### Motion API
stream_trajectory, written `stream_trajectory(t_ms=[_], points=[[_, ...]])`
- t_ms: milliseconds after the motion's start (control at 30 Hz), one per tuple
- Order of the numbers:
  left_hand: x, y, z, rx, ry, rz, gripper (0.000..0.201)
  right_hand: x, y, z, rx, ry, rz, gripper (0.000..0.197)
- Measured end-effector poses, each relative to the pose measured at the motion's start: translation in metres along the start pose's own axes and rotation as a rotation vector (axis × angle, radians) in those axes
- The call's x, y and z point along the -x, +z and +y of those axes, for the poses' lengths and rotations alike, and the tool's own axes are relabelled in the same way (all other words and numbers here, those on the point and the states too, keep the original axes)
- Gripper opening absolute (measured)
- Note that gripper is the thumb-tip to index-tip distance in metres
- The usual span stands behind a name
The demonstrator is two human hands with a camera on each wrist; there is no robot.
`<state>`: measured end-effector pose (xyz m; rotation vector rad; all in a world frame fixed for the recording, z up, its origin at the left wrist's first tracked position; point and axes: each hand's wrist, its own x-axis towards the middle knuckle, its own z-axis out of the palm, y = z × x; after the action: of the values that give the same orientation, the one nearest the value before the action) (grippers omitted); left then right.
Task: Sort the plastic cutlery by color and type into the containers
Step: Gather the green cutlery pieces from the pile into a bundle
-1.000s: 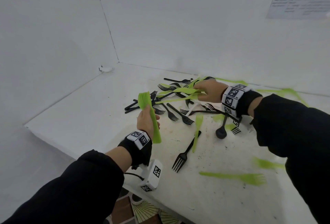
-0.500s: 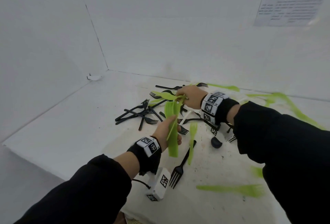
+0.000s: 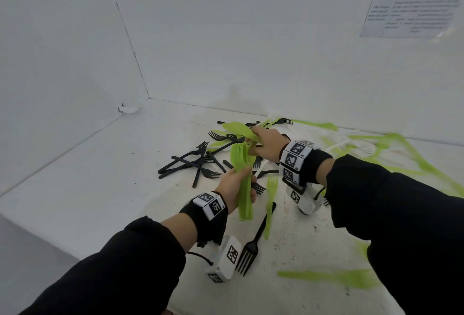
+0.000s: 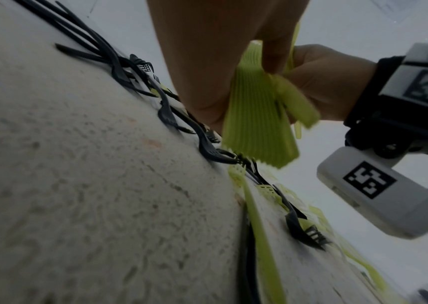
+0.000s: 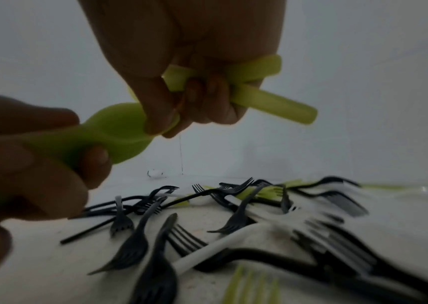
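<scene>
The head view looks forward and down from above onto the desk (image 3: 75, 189), taking in both forearms, the far wall corner and the scattered cutlery. The left wrist view sits low, close to the desk (image 4: 77, 185) surface, facing up along the palm toward the right wrist. The right wrist view, equally close, faces the far corner. All three share the green stack (image 3: 243, 179) (image 4: 256, 123) (image 5: 119, 133) and the black forks (image 3: 190, 164) (image 4: 129, 67) (image 5: 233, 205).
</scene>
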<state>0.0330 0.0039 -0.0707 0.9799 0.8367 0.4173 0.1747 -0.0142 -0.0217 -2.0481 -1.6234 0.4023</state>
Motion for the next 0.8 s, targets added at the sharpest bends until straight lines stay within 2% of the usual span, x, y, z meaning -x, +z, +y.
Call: stream_trajectory(t_ms=[133, 200, 267, 400, 467, 533, 633, 733, 800], points=[[-0.005, -0.001, -0.002, 0.011, 0.025, -0.017, 0.014, -0.007, 0.019, -0.002, -0.108, 0.117, 0.027, 0.031], [-0.008, -0.002, -0.004, 0.023, 0.069, -0.007, 0.011, -0.01, 0.028, -0.003, -0.251, 0.219, 0.084, 0.023], [-0.013, -0.003, -0.006, 0.061, 0.114, 0.036, 0.011, -0.012, 0.032, 0.0, -0.344, 0.314, 0.141, 0.017], [-0.025, -0.005, -0.009, 0.1, 0.178, 0.178, 0.018, -0.006, 0.035, -0.001, -0.46, 0.436, 0.089, 0.003], [-0.029, -0.007, -0.008, 0.137, 0.204, 0.202, 0.013, -0.001, 0.039, -0.003, -0.412, 0.417, 0.1, 0.011], [-0.033, -0.008, -0.006, 0.144, 0.212, 0.198, 0.009, 0.006, 0.045, -0.006, -0.318, 0.363, 0.043, 0.022], [-0.035, -0.007, -0.004, 0.124, 0.197, 0.175, 0.011, 0.018, 0.052, -0.01, -0.199, 0.329, -0.027, 0.026], [-0.039, -0.008, -0.005, 0.109, 0.195, 0.173, 0.012, 0.025, 0.055, -0.015, -0.126, 0.299, -0.003, 0.031], [-0.041, -0.011, -0.006, 0.098, 0.193, 0.169, 0.011, 0.024, 0.057, -0.015, -0.185, 0.281, 0.035, 0.029]])
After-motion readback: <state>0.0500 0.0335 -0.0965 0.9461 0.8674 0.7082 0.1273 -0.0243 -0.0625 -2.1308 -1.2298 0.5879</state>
